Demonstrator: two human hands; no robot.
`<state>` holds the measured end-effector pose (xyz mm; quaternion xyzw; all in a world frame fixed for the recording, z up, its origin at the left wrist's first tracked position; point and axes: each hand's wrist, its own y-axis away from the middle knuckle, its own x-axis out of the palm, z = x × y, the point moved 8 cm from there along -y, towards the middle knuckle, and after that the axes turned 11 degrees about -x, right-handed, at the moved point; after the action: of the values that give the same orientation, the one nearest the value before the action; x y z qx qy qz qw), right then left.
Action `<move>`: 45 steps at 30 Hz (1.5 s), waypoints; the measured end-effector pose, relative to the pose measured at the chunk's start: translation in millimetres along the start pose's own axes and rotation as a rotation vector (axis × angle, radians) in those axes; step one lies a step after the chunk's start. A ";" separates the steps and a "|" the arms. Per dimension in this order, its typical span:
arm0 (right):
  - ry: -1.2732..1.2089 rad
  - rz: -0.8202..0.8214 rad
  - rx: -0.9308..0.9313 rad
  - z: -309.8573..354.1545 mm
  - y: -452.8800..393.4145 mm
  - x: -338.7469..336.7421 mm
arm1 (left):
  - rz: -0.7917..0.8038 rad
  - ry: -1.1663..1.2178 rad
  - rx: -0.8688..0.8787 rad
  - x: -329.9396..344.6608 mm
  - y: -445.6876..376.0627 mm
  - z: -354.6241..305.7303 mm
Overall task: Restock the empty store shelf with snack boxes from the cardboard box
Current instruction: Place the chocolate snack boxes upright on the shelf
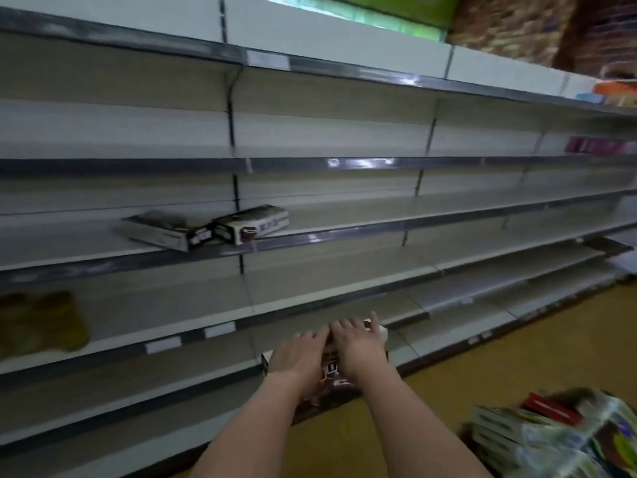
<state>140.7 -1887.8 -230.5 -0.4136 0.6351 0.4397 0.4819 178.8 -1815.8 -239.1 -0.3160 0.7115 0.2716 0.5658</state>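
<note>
Both hands, left [299, 353] and right [358, 343], lie with spread fingers [346, 327] flat atop a snack box [331, 377] carried toward the bare shelf [310, 307] just beyond the fingertips. Held only from above, it could slip. Two boxes [206, 227] already sit higher up; yellowish floor [517, 346] lies right.

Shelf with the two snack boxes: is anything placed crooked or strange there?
Yes. The two snack boxes on the middle shelf lie flat and angled to the shelf edge rather than squared to it; one box's corner seems to reach the front lip. Motion blur hides finer detail.
</note>
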 end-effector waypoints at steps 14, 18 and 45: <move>-0.201 -0.254 -0.130 155.9 -114.5 -73.6 | -0.390 0.015 -0.259 -92.8 -7.1 208.9; -0.249 -0.330 -0.111 176.1 -140.9 -97.2 | -0.447 0.185 -0.485 -108.6 -9.4 286.1; -0.362 -0.387 -0.373 310.2 -372.8 -222.4 | -0.781 0.904 -0.740 -193.5 -132.4 511.4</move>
<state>614.5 -1669.4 -119.3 -0.5229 0.3572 0.5151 0.5776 633.9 -1494.1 -162.5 -0.8021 0.5723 0.1150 0.1261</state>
